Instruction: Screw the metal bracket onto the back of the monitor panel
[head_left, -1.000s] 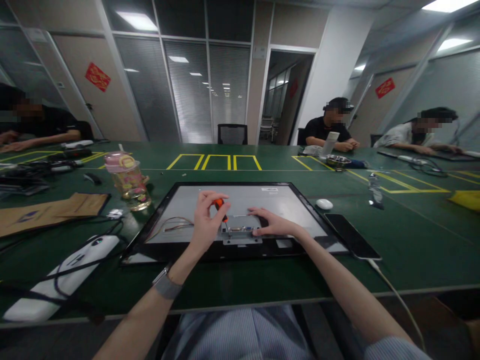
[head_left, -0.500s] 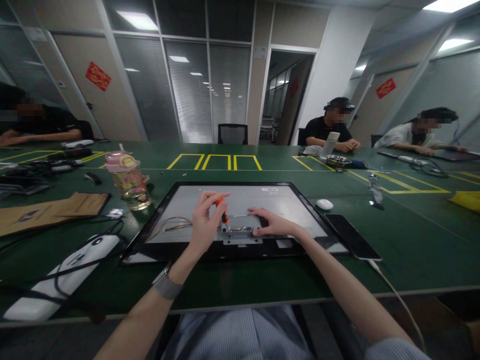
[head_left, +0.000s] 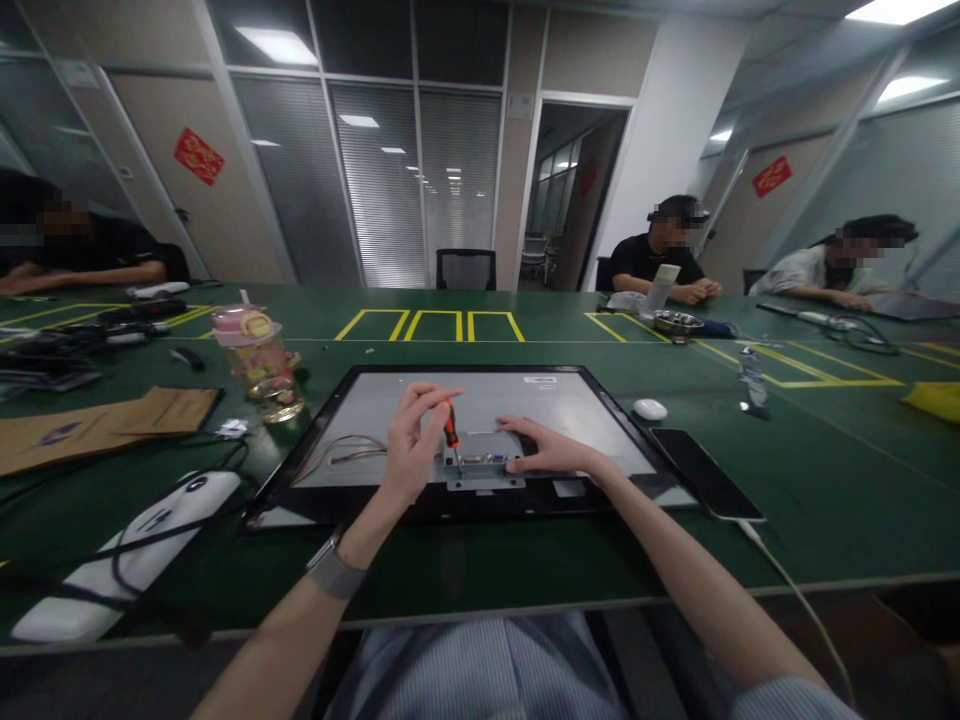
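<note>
A monitor panel lies face down on the green table, its grey metal back up inside a black frame. My left hand is closed round a small orange-handled screwdriver, held nearly upright with its tip on a grey connector bracket near the panel's front edge. My right hand rests flat on the panel beside that bracket, fingers spread and pressing down. Thin coloured wires run across the panel to the left of my left hand.
A pink-lidded bottle and brown envelopes lie at left, a white device with black cables at front left. A white mouse and a black phone on a cable sit at right. Three other people sit at the far edges.
The screwdriver's handle has tipped a little more upright between my left fingers, which have shifted round it. My right hand has stayed in place on the panel.
</note>
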